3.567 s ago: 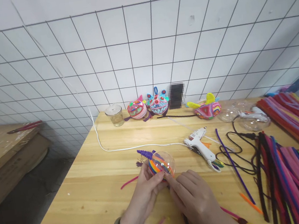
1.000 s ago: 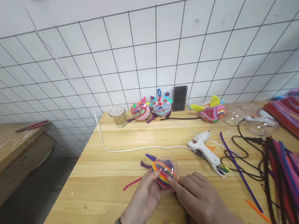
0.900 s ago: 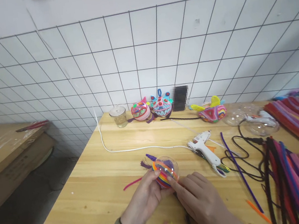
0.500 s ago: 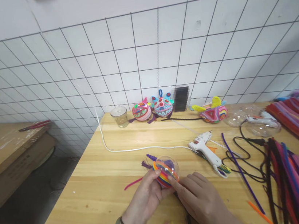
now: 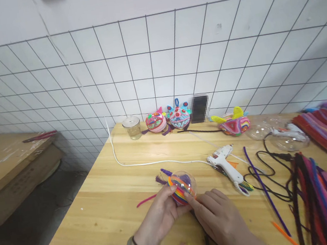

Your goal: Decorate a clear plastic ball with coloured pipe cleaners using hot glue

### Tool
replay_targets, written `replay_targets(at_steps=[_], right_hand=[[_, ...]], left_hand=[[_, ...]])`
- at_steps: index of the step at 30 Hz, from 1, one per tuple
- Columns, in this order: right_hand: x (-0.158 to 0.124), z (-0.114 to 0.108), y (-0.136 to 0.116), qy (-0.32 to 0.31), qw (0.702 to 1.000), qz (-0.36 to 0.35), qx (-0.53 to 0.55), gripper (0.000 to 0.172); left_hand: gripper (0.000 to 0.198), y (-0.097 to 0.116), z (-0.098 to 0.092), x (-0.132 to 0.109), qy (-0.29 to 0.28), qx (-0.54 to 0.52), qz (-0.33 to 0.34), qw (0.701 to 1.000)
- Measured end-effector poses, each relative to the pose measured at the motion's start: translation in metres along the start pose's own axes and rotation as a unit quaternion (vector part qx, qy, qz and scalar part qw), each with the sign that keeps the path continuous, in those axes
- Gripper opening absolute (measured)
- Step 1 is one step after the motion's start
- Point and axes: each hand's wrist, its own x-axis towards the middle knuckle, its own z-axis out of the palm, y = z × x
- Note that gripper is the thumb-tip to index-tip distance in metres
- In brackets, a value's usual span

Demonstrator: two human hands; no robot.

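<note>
Head view: our striped ball point(image 5: 181, 195) has turned since before; our curled left hand point(image 5: 164, 208) holds it, our half-closed right hand point(image 5: 219, 213) points onto it, grip hidden.

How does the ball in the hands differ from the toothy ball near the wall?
The held ball is partly clear; the toothy ball looks covered in front.
The held ball shows rainbow stripes; the toothy ball shows a face.
The left hand grips the held ball; the toothy ball rests untouched.
Both look round.

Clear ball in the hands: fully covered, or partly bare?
Partly bare: the clear ball has rainbow stripes beside the left hand, while its upper right edge is see-through.
</note>
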Motion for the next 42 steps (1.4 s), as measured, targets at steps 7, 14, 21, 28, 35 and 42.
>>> replay_targets(at_steps=[7,14,21,28,35,42], right_hand=[[-0.0002,-0.0002,-0.0007,0.003,1.000,0.006,0.005,0.029],[-0.0012,-0.0003,0.0000,-0.006,1.000,0.002,0.001,0.030],[-0.0009,-0.0005,-0.0006,-0.001,1.000,0.004,0.008,0.030],[-0.0017,0.0008,0.0003,0.002,1.000,0.002,0.010,0.030],[-0.0026,0.0016,0.0001,-0.001,1.000,0.003,0.019,0.031],[-0.0028,0.0007,0.0001,-0.006,1.000,-0.001,0.029,0.031]], left_hand=[[0.024,-0.0009,-0.0012,0.0016,0.003,0.001,0.001,1.000],[0.023,0.0007,-0.0012,0.0006,0.003,0.000,-0.001,1.000],[0.023,-0.0003,-0.0009,0.0006,0.000,0.003,0.008,1.000],[0.024,-0.0007,-0.0013,-0.0010,-0.002,0.003,0.007,1.000],[0.030,-0.0004,-0.0007,0.0001,-0.014,0.010,0.005,1.000],[0.031,0.0003,-0.0014,0.0002,-0.011,0.015,0.008,1.000]])
